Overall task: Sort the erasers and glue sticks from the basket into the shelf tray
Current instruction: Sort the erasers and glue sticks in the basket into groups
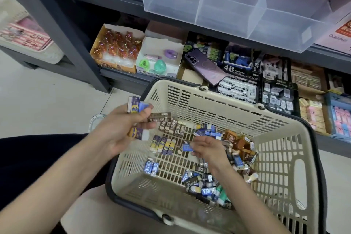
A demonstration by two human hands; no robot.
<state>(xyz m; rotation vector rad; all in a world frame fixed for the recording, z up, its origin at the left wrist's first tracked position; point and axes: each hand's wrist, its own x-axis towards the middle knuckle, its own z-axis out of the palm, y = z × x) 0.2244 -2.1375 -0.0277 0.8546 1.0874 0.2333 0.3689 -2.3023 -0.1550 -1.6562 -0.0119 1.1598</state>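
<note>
Left hand (pixel 117 131) is held over the near-left rim of the beige basket (pixel 209 104), fingers curled round several erasers: two purple erasers (pixel 135 107) are clamped at the far side of the hand, a brown eraser (pixel 159 117) is pinched at the fingertips, and a purple-orange eraser (pixel 137 133) is held on the near side. Right hand (pixel 210 150) is lowered inside the basket, with a blue eraser (pixel 187 147) pinched between thumb and fingers.

On the basket floor, sorted rows are seen: a brown row (pixel 174 129) on the far side, a purple-yellow row (pixel 163 145) just nearer, and a blue pair (pixel 151 168) nearer still. A mixed pile (pixel 241 148) is heaped right of the right hand, and a second heap (pixel 205 186) lies near the wrist. Glue sticks cannot be told apart there.

The clear divided tray (pixel 171 0) is set on the upper shelf, far and above the basket, well apart from both hands.

On the lower shelf behind the basket, a purple phone (pixel 204 66), an orange box (pixel 117 49), a white box (pixel 159 57) and black 4B boxes (pixel 237 85) are seen.
</note>
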